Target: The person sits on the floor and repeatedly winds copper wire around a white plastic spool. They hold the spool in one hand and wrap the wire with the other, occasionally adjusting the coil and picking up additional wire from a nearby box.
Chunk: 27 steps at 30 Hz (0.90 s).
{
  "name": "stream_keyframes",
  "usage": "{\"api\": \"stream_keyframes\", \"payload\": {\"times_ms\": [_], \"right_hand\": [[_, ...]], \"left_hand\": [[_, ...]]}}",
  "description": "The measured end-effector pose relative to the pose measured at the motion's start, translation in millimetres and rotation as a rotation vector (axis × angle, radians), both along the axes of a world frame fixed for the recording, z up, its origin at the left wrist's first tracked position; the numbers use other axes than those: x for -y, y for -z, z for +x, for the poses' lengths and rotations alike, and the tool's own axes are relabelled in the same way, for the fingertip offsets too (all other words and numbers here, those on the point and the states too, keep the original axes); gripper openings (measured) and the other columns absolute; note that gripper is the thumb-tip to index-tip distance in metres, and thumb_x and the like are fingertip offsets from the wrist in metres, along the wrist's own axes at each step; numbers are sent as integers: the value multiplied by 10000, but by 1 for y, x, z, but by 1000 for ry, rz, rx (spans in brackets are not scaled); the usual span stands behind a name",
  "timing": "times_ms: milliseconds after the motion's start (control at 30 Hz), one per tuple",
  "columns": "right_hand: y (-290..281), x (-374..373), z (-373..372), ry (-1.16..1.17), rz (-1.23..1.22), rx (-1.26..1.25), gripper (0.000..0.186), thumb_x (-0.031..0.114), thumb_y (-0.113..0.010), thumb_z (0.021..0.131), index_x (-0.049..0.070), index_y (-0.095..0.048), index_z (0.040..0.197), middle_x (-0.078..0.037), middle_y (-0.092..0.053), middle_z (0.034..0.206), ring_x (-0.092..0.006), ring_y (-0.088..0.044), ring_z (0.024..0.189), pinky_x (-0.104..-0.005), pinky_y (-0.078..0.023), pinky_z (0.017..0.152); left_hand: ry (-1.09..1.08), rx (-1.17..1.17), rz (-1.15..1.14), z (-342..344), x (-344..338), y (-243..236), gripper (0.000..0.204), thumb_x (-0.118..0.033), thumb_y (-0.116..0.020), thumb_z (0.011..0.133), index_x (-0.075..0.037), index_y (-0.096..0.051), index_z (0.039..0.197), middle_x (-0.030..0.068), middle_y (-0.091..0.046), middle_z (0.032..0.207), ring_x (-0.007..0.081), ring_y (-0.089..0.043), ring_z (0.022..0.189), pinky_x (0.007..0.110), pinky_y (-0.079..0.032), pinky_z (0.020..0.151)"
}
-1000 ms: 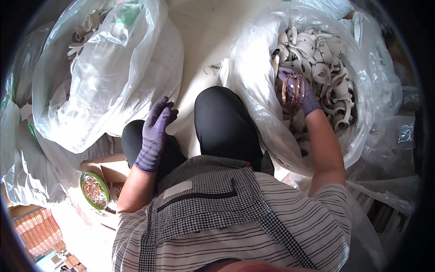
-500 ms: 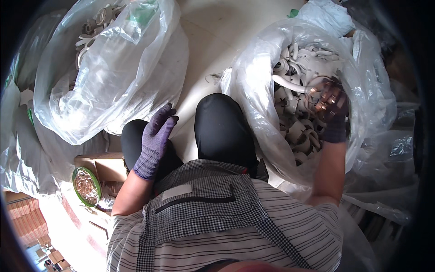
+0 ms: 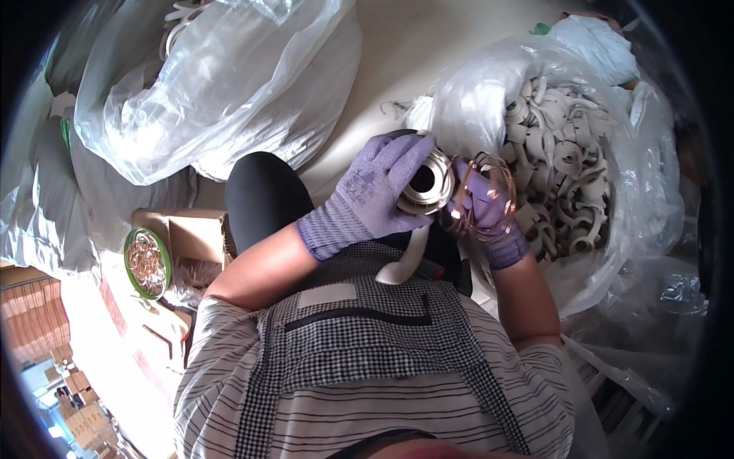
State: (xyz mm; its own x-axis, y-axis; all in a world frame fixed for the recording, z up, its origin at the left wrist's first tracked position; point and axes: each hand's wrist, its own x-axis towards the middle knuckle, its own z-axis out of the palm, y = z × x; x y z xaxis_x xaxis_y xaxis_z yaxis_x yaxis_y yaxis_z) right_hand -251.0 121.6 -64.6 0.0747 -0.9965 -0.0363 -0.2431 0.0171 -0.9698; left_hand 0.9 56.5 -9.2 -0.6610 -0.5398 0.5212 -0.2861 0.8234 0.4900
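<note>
In front of my lap, my left hand (image 3: 375, 183), in a purple knitted glove, is closed around a pale plastic part (image 3: 437, 180) with a round, dark-centred opening and a curved handle hanging below. Right beside it is my right hand (image 3: 485, 203), also gloved, its fingers curled with several thin copper-coloured rings (image 3: 501, 170) looped around and between them. Its fingertips are close to the round end of the part; whether they touch it I cannot tell. To the right, a clear plastic bag (image 3: 470, 96) holds many pale curved plastic pieces (image 3: 566, 161).
Another large clear bag (image 3: 229, 99) stands at the left, with pale pieces at its top. Near my left elbow are a cardboard box (image 3: 200, 236) and a green-rimmed round container (image 3: 167, 268) of copper-coloured rings. White cloth-like bundles lie at the back right.
My right hand has come out of the right bag to my lap with the copper-coloured rings. My left hand has moved right and now holds the plastic part. The view has shifted.
</note>
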Motion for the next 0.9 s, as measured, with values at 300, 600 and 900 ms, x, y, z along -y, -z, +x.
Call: {"api": "stream_keyframes", "payload": {"times_ms": [300, 600, 900], "right_hand": [[-4, 3, -6, 102, 60, 713, 396, 264, -395, 1070, -11, -491, 1339, -147, -632, 1232, -212, -651, 1010, -340, -552, 903], [-66, 19, 50, 260, 115, 688, 441, 220, -532, 1005, -97, -546, 1312, -132, -676, 1116, -117, -641, 773, -238, -543, 713], [-73, 7, 28, 226, -228, 281, 788, 497, -622, 957, -141, -457, 1390, -232, -586, 1343, -301, -699, 1036, -397, -572, 926]], "left_hand": [[-127, 54, 241, -9, -15, 6, 913, -409, -876, 679, -29, -503, 1420, 207, -528, 1372, 368, -536, 1230, 465, -420, 1069], [192, -476, 818, 10, -6, 16, 287, -153, -697, 936, -22, -666, 1190, 230, -413, 1509, 290, -467, 1360, 422, -384, 1129], [128, -872, 1179, 5, -8, 19, 149, -49, -655, 945, 21, -716, 1062, 185, -587, 1335, 229, -568, 1249, 355, -469, 1056]]}}
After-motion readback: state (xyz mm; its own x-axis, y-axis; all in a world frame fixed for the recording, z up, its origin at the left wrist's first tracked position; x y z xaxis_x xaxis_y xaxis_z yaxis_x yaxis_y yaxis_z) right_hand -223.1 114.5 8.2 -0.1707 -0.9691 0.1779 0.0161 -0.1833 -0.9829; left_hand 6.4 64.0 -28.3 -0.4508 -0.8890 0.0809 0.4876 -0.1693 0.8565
